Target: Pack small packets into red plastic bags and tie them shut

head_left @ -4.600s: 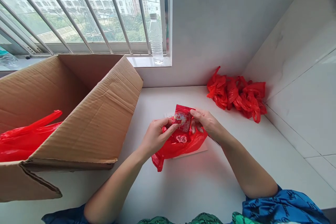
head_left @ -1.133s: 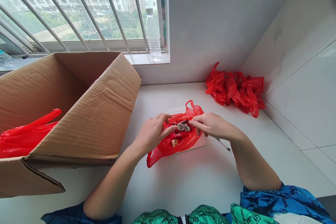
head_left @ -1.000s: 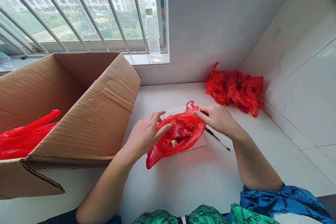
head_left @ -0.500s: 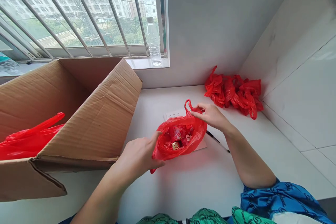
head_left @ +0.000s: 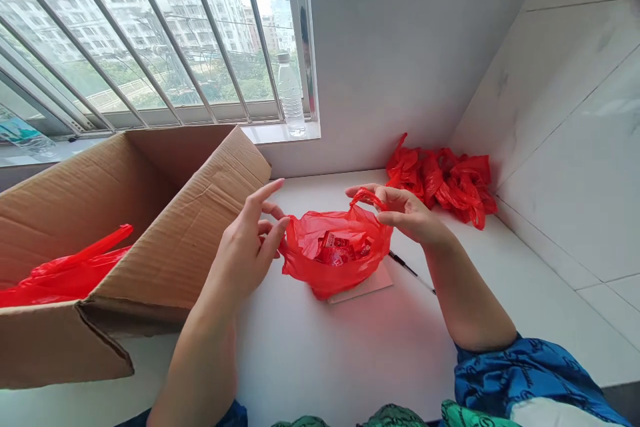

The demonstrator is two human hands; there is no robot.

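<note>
A red plastic bag [head_left: 310, 270] stands with its mouth open in front of me, and small red-wrapped packets [head_left: 337, 250] show inside. At its left edge, my left hand [head_left: 250, 240] pinches the plastic between thumb and fingers, the index finger stretched out. On the other side, my right hand [head_left: 403, 210] has the bag's handle looped over its fingers, the thumb close to it. Under the bag lies a flat pale notebook or card [head_left: 365, 287], mostly covered. A black pen [head_left: 407, 269] rests just right of it.
A large open cardboard box [head_left: 185, 227] with a red plastic bag [head_left: 65, 273] in it stands at the left. Crumpled red bags [head_left: 445, 177] lie in the back right corner. A clear bottle [head_left: 291, 97] stands on the sill by the barred window; another bottle [head_left: 25, 133] lies farther left.
My left hand has moved up and away from the bag's near left side to its upper left edge. My right hand's fingers have gone through the handle. The bag's mouth has tilted flatter.
</note>
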